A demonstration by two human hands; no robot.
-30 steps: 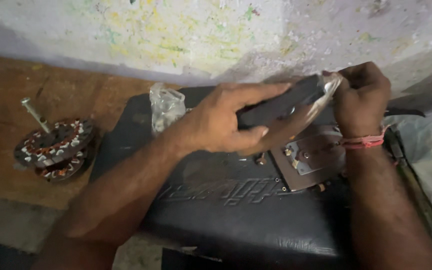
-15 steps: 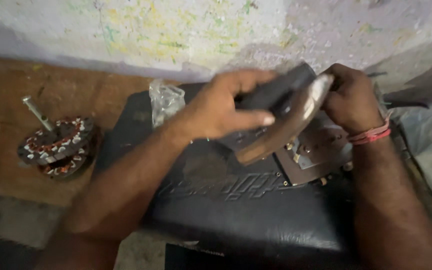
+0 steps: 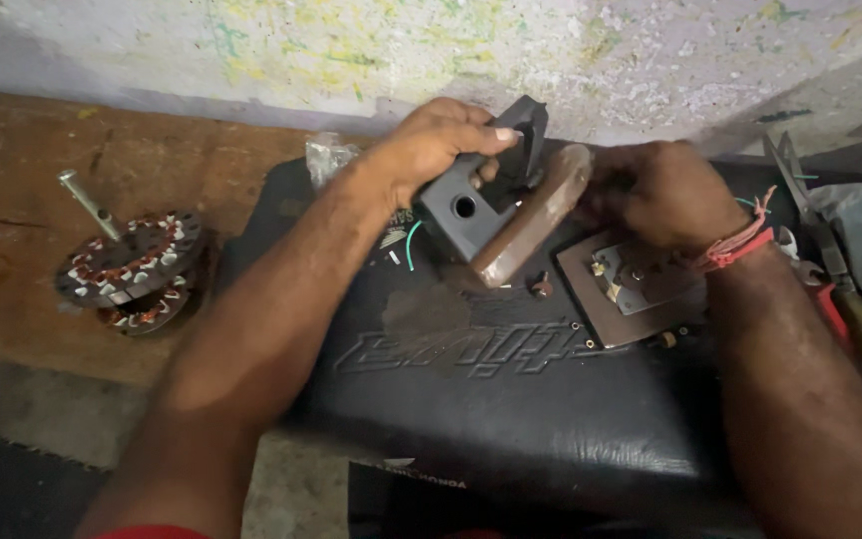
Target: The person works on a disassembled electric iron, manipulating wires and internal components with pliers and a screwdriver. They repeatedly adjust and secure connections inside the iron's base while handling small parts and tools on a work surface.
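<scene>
The left hand (image 3: pixel 441 140) grips a grey plastic housing (image 3: pixel 481 190), fingers curled over its top edge; the housing has a round hole in one face and is held tilted above a black padded seat (image 3: pixel 471 399). The right hand (image 3: pixel 665 190) is closed around a brown curved cover (image 3: pixel 536 215) that touches the housing. Just beside the right wrist, a brown square plate (image 3: pixel 631 294) with metal terminals lies flat on the seat. Small screws (image 3: pixel 543 287) lie near it. A copper-wound stator (image 3: pixel 132 269) with a steel shaft rests well apart on the wooden worktop (image 3: pixel 22 220). Pliers (image 3: pixel 800 200) lie at the seat's right edge.
</scene>
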